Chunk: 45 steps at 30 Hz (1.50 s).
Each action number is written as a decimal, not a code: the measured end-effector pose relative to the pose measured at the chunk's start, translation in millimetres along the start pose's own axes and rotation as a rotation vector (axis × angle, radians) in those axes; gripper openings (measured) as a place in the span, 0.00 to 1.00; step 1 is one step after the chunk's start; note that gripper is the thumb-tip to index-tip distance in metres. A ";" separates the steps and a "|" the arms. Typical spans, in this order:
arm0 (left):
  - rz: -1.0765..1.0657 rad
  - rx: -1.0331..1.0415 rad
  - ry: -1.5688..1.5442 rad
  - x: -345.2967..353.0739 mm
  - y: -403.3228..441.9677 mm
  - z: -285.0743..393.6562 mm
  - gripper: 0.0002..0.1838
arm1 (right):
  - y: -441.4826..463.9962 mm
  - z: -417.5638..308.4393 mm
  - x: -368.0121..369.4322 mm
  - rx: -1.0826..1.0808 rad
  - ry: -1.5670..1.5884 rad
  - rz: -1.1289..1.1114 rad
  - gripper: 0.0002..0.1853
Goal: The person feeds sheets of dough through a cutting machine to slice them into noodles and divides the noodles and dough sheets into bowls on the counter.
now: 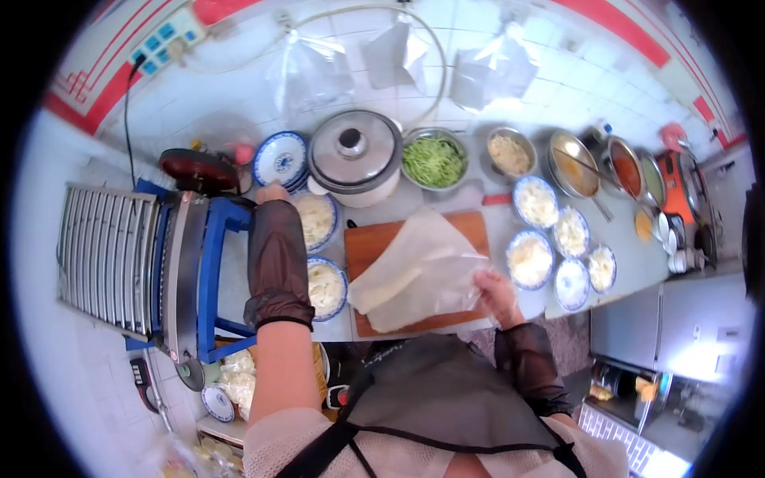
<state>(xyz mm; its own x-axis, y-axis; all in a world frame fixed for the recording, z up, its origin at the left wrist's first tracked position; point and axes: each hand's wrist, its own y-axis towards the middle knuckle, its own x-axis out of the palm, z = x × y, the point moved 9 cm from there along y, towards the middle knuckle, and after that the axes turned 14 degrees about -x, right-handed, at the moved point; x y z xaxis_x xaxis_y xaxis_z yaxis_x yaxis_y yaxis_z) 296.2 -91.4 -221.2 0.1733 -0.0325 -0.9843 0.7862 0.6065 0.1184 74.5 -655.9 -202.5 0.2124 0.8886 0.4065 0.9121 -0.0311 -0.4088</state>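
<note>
A pale, thin, partly see-through sheet (pixel 422 267), like a noodle sheet, is spread over the wooden cutting board (pixel 470 231). My right hand (pixel 496 295) pinches the sheet's right edge. My left hand (pixel 272 193) reaches far to the left, just below a stack of blue-rimmed bowls (pixel 280 159); its fingers are too small and partly hidden to read. Beside my left sleeve, a bowl of pale strips (pixel 315 221) stands above a second bowl of strips (pixel 325 288). A knife handle shows at the board's upper left corner.
A lidded pot (pixel 355 155) and a bowl of shredded green vegetable (pixel 434 159) stand along the wall. Several blue-rimmed bowls (pixel 530 259) are right of the board. Metal sauce basins (pixel 574 171) sit farther right. A blue-framed metal rack (pixel 211 279) flanks my left arm.
</note>
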 end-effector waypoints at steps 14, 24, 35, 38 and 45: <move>0.295 0.239 0.014 -29.4 -10.7 9.0 0.07 | -16.9 -57.7 -42.0 -0.166 -0.415 -0.003 0.07; -0.064 -0.186 -0.092 -53.1 -43.7 60.0 0.12 | -36.3 -29.6 -65.6 -0.099 -0.405 -0.022 0.10; 0.141 -0.400 -1.537 -79.5 -186.0 -13.0 0.26 | -19.1 -57.2 -74.4 -0.205 -0.407 -0.043 0.09; -0.117 -0.479 -1.484 -53.4 -279.9 -13.2 0.23 | -13.0 -72.6 -59.0 -0.270 -0.364 -0.072 0.08; -0.957 -0.573 -1.112 33.6 -423.9 136.0 0.32 | 9.8 -78.9 -27.0 -0.296 -0.288 -0.199 0.08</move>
<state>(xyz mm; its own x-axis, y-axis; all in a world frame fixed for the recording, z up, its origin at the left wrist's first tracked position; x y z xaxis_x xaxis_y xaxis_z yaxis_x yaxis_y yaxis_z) 49.4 -457.6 -286.7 0.2982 -0.9533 -0.0470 0.5798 0.2201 -0.7845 105.3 -716.3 -153.0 -0.0452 0.9803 0.1924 0.9951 0.0611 -0.0775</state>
